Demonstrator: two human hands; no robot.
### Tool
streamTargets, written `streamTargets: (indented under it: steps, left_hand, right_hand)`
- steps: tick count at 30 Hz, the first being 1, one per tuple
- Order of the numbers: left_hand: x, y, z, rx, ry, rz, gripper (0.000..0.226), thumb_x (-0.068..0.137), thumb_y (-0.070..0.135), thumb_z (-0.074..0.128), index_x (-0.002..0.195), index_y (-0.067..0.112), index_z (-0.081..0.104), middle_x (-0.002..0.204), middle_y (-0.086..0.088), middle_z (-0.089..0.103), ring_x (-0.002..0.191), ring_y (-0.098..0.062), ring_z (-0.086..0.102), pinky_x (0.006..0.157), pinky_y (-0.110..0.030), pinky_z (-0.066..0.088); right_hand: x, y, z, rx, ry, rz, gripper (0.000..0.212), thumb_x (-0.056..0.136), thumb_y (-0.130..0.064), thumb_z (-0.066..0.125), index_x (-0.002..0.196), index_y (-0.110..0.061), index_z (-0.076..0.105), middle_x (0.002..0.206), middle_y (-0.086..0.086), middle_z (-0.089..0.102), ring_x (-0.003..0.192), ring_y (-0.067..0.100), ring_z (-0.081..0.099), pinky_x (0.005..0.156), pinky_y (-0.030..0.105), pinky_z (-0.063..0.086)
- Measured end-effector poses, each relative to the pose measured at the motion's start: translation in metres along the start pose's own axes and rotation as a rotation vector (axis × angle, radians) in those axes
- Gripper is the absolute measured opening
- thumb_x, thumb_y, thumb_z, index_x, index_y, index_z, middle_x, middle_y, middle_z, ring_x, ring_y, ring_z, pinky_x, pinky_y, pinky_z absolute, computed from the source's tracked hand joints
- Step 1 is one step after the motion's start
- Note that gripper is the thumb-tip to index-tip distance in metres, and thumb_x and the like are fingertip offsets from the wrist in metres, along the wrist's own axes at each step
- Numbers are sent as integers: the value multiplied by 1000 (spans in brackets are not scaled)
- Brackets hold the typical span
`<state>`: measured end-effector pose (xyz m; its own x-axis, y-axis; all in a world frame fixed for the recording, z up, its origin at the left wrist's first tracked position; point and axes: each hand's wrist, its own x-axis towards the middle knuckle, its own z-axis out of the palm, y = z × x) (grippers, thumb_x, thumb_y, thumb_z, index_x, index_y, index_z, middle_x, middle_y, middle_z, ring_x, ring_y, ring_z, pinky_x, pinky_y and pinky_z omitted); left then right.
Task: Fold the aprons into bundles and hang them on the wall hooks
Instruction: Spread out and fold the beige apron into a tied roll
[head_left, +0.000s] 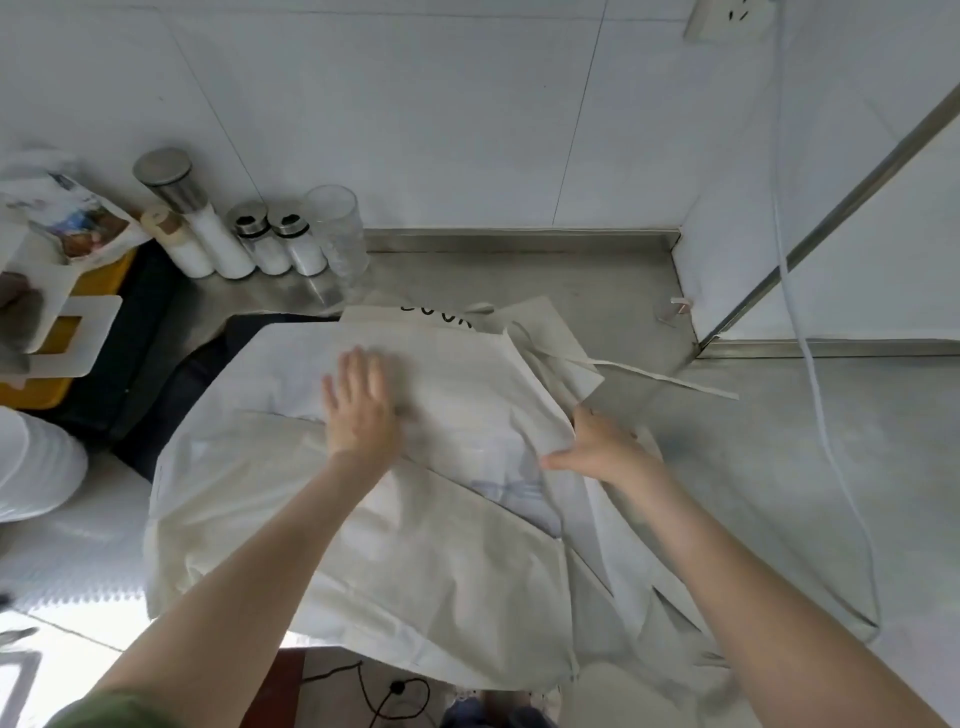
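A cream apron (395, 545) lies mid-counter (753, 457), the left hand (358, 410) flat on it with fingers straight, the right hand (597, 447) gripping its right edge; lining up the edges before creasing looks wise. Back-edge jars (270, 244) hold white powder; the glass (337, 228) looks empty

I see bare counter (753, 457) right of apron (415, 545): open lane there, only white cord (818, 395) dangling across it. Back left blocked by jars (249, 244) and glass tumbler (337, 228); yellow bin (88, 291) crowds left edge. Wall (467, 130) closes rear.
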<state>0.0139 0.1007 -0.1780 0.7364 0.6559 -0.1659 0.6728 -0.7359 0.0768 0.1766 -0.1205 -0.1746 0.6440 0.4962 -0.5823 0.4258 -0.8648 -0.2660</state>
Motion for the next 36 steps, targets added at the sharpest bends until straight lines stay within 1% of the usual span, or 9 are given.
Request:
streamTargets:
  steps: [2,6,9,13,21,24,29,33,36]
  left_hand:
    - [-1,19,8,-190,210,359,57,79,18,49,131,-6,45,136,-27,44,123,-43,45,105,-50,39]
    - [-13,43,27,-117,-28,724,66,83,65,45,129,18,54,131,-11,52,120,-31,50,105,-41,38]
    - [-12,50,39,116,-155,648,87,73,80,33,142,27,39,141,-11,50,130,-33,48,110,-48,34]
    - [-5,51,42,318,-185,521,89,84,76,33,152,36,-9,162,-2,-10,149,-26,-6,120,-45,-1]
    - [-6,48,37,354,-291,325,78,94,67,23,147,36,-26,158,0,-26,147,-21,-19,118,-47,-7]
    - [-11,41,30,339,-324,219,78,98,58,27,146,32,-29,157,-2,-29,146,-21,-23,115,-49,-12]
    - [-17,36,17,413,-255,51,82,101,37,38,147,21,-28,156,-9,-29,145,-29,-23,115,-50,-11]
    - [-28,63,15,164,98,297,77,81,8,47,152,7,14,158,-22,14,142,-39,25,115,-48,22]
    - [-33,87,21,-224,-1,584,65,85,41,37,137,3,44,144,-14,44,131,-35,44,110,-44,31]
  right_hand:
    - [-1,10,2,72,-8,25,78,69,-48,76,126,-8,40,130,10,46,116,30,50,92,40,45]
    - [-14,18,-5,138,72,-34,68,69,-31,81,110,-13,29,123,9,35,114,28,44,75,30,34]
    - [-26,25,-6,67,-93,-11,41,75,-33,77,95,-11,49,101,-2,60,96,21,55,68,23,38]
    - [-41,38,9,-2,-324,76,39,80,-37,73,60,-12,50,58,1,55,50,14,51,50,20,39]
    - [-77,54,20,140,-239,121,8,90,-14,49,84,-13,54,84,8,60,74,27,62,52,28,49]
    - [-74,59,-11,15,-13,211,24,91,-8,46,110,-3,60,111,17,64,101,31,63,76,31,50]
    - [-59,42,-49,156,111,300,24,84,6,40,64,-3,48,34,6,53,50,23,56,55,28,46]
    - [-39,18,-57,131,274,218,12,86,3,52,74,-1,51,92,23,65,94,35,66,77,36,52]
    - [-20,8,-60,313,438,17,32,98,-9,41,129,-5,47,126,20,56,117,35,53,88,34,40]
